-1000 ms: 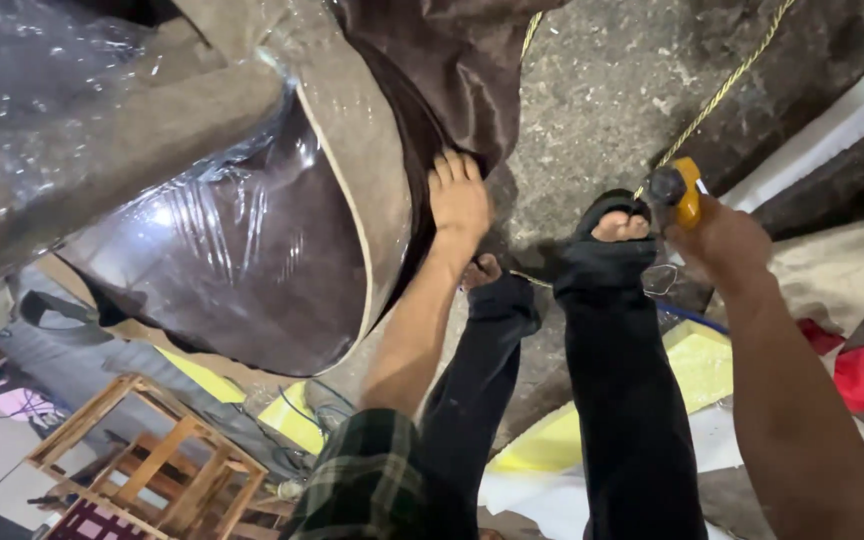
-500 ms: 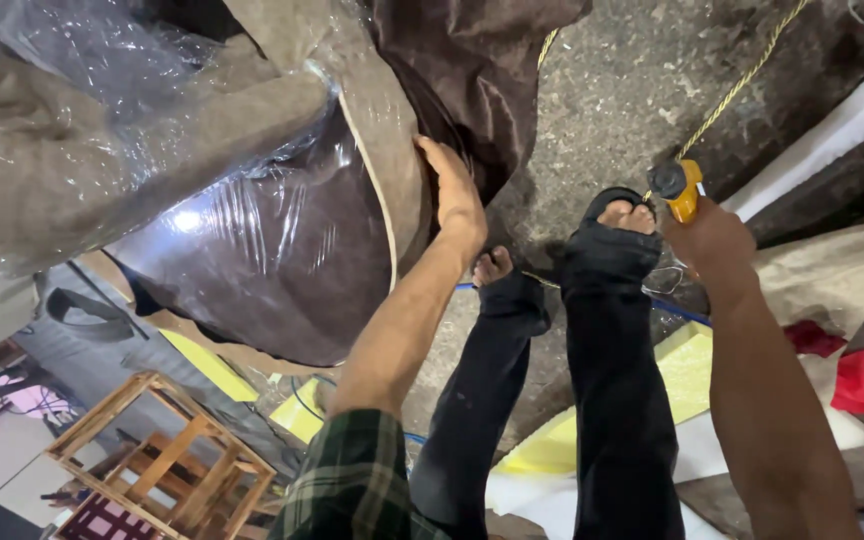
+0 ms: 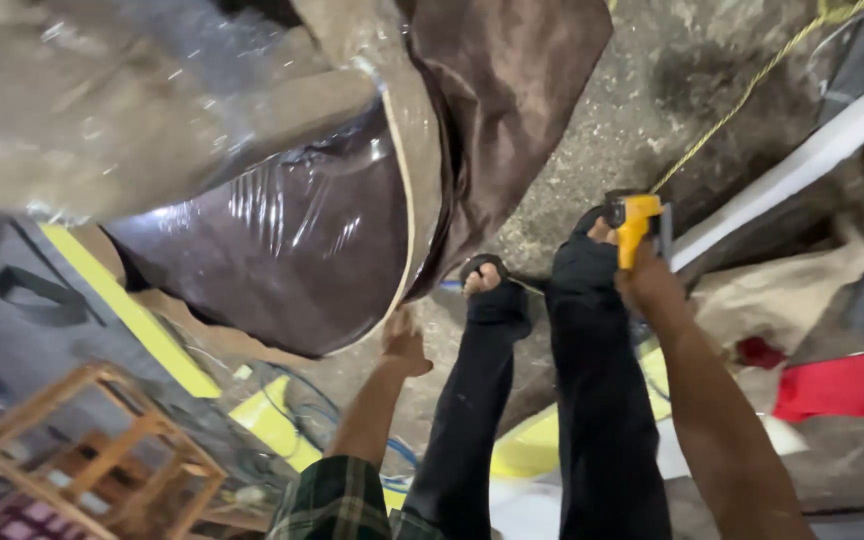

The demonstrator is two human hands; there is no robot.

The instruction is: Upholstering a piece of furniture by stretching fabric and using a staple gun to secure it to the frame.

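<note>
Large dark brown upholstered piece wrapped in clear glossy plastic film (image 3: 282, 250): bulky, rounded, with a tan piped seam running down its right edge. It is tilted, lower end hanging above the concrete floor. Film is wrinkled and throws bright glare. A loose flap of brown fabric hangs at the upper right. The lower rim by the seam touches the fingertips of the left hand (image 3: 404, 345).

Small yellow and black hand tool (image 3: 636, 222): short, blocky plastic body, held upright in the closed right hand (image 3: 649, 285), just beside the right foot. Exact type cannot be told.
</note>
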